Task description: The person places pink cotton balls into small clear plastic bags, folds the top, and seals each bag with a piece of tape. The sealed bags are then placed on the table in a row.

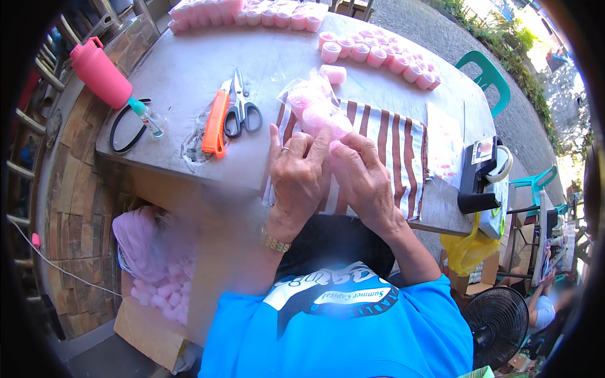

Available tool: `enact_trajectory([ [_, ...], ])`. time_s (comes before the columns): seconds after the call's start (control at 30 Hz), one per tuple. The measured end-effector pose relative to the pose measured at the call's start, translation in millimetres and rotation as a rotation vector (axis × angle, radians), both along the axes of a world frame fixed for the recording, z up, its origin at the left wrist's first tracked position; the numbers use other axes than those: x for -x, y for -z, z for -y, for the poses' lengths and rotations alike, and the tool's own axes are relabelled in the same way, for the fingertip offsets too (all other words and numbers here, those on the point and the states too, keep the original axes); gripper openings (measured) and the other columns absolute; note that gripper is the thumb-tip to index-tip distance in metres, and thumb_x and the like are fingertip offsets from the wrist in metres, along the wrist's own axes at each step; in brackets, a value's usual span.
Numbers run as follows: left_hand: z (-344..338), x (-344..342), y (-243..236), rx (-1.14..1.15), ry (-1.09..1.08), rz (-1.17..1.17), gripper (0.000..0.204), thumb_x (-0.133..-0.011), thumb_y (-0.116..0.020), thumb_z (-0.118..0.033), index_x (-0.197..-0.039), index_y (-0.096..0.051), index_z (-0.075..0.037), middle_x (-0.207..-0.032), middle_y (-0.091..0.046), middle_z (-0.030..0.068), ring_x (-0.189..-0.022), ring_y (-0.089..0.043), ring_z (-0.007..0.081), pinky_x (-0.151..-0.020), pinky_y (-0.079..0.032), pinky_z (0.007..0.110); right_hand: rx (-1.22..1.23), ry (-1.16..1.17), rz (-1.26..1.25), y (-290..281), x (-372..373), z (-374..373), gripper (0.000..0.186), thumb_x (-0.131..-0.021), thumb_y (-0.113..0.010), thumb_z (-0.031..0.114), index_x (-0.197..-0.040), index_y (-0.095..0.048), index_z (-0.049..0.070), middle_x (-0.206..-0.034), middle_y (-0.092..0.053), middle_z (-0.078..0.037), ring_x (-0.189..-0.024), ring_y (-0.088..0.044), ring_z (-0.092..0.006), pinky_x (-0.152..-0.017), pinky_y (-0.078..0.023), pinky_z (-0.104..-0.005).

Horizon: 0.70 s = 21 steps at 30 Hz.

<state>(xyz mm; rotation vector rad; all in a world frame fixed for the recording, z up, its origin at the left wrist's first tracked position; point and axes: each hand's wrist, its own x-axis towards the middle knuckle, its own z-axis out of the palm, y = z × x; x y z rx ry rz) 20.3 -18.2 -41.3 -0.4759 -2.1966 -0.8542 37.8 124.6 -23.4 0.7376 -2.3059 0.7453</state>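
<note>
Both hands are at a clear plastic bag (312, 107) with pink round jars inside. My left hand (297, 173), with a ring and a wristwatch, has its fingers curled against the bag's near end, its thumb sticking out. Thumb and fingers of my right hand (367, 183) pinch the bag's near end, where something pink shows. A brown-and-white striped cloth (384, 145) lies beneath. One pink jar (334, 74) lies on its side just beyond the bag.
On the table (170, 82) are scissors (241, 110), an orange cutter (217, 123), a small spray bottle (150, 118), a pink tumbler (101, 74), rows of pink jars (378, 53), bagged jars (252, 14) and a tape dispenser (476, 173). A carton (145, 327) stands lower left, a fan (495, 324) lower right.
</note>
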Motion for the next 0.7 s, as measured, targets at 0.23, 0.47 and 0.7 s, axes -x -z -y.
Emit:
enact_trajectory([
  [0.23,1,0,7,0.005,-0.005,0.0,0.037,-0.089,-0.065,-0.006,-0.126,-0.068,-0.012,-0.075,-0.051,0.0041,-0.071,-0.059,0.0221,-0.112,-0.036,0.058,0.001,0.239,-0.052,2,14,-3,0.039,-0.076,-0.079,0.01,-0.109,-0.06,0.005,-0.118,-0.051,-0.016,-0.108,-0.055,-0.0387,-0.091,-0.048,-0.0471],
  [0.47,-1,0,7,-0.015,0.034,0.016,0.041,-0.086,-0.065,-0.002,-0.126,-0.068,-0.012,-0.075,-0.051,0.0034,-0.071,-0.059,0.0207,-0.114,-0.033,0.057,0.021,0.21,0.148,-2,32,-3,0.031,-0.082,-0.075,0.018,-0.099,-0.055,0.001,-0.09,-0.063,-0.018,-0.079,-0.066,-0.0351,-0.068,-0.052,-0.0434],
  [0.7,3,-2,7,-0.002,0.042,0.014,0.04,-0.087,-0.066,-0.004,-0.126,-0.068,-0.01,-0.076,-0.052,0.0037,-0.071,-0.059,0.0207,-0.114,-0.034,0.057,-0.151,0.166,0.168,-6,53,-4,0.023,-0.085,-0.068,0.018,-0.09,-0.049,0.004,-0.077,-0.06,-0.017,-0.071,-0.064,-0.0354,-0.062,-0.048,-0.0426],
])
